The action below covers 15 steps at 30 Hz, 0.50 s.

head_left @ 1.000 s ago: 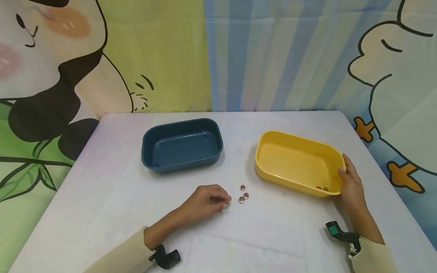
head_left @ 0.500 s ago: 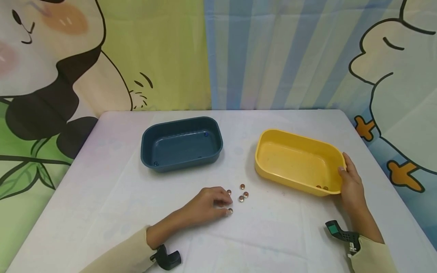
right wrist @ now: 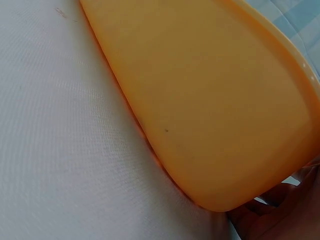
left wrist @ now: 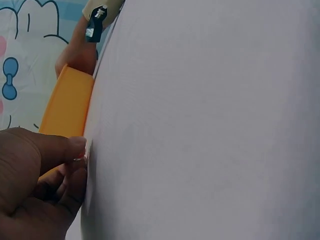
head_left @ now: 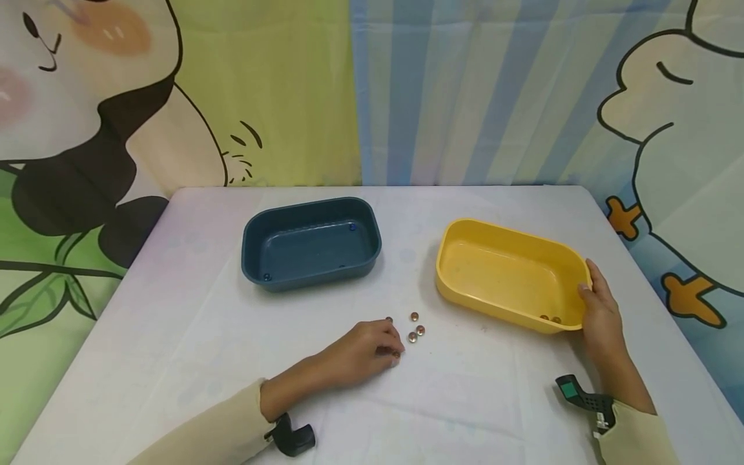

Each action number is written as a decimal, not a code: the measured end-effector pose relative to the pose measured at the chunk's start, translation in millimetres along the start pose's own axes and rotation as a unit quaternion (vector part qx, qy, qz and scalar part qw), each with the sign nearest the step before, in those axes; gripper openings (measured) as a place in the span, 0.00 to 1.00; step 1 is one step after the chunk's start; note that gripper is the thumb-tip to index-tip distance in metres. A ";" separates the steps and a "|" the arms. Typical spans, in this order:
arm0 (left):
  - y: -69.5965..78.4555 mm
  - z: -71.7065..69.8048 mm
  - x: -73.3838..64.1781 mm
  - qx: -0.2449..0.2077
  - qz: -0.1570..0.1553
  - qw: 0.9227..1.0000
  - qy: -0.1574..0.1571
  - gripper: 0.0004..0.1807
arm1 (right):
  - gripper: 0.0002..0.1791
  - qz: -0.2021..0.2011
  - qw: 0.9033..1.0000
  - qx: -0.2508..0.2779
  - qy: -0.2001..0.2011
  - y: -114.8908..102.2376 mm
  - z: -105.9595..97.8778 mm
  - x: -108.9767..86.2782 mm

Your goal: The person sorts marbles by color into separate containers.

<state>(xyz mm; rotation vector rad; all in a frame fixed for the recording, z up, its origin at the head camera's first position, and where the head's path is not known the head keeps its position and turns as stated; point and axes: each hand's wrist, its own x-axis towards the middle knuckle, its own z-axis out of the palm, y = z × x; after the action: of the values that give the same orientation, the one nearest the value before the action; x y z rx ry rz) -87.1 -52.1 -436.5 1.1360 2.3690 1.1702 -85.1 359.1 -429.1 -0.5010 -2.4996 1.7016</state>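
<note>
Smooth yellow plastic tub (head_left: pixel 500 271), rounded corners, right hand (head_left: pixel 602 318) gripping one end; left hand (head_left: pixel 361 355) pinching what's probably a glassy bead (left wrist: pixel 80 159), round coppery beads (head_left: pixel 413 337) just beside its fingertips.

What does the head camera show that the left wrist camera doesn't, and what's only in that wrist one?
Only the head view shows the dark blue tray, the loose beads on the white tabletop, and the two beads inside the yellow tray.

Only the left wrist view shows the blue bow printed on the backdrop.

Both show the left hand, the right hand at the yellow tray, and part of the tabletop.
</note>
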 end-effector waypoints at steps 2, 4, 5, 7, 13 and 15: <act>-0.5 -1.6 0.1 -0.016 -0.007 1.000 0.009 0.08 | 0.29 0.001 1.000 0.002 0.000 -0.4 0.4 0.5; -1.0 -3.1 0.0 -0.038 -0.017 0.999 0.020 0.09 | 0.29 0.000 1.000 0.002 0.000 -0.3 0.5 1.2; -1.2 -3.8 0.0 -0.049 -0.023 0.998 0.026 0.09 | 0.29 -0.001 1.000 0.002 0.000 -0.4 0.5 1.4; -1.1 -4.9 -0.1 -0.062 -0.032 0.997 0.033 0.09 | 0.29 -0.002 1.000 0.002 0.001 -0.3 0.3 1.4; 0.7 -10.2 4.2 -0.080 -0.038 0.995 0.038 0.10 | 0.29 -0.004 1.000 -0.001 0.001 0.4 0.0 1.2; 1.1 -12.4 7.3 -0.086 -0.041 0.995 0.042 0.09 | 0.29 -0.001 1.000 -0.003 0.002 0.7 0.0 0.4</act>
<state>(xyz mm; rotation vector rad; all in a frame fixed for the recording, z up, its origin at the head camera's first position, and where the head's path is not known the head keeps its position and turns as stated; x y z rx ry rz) -97.9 -53.2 -427.0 0.9432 2.2981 1.3888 -85.3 359.5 -429.8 -0.5021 -2.5014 1.6922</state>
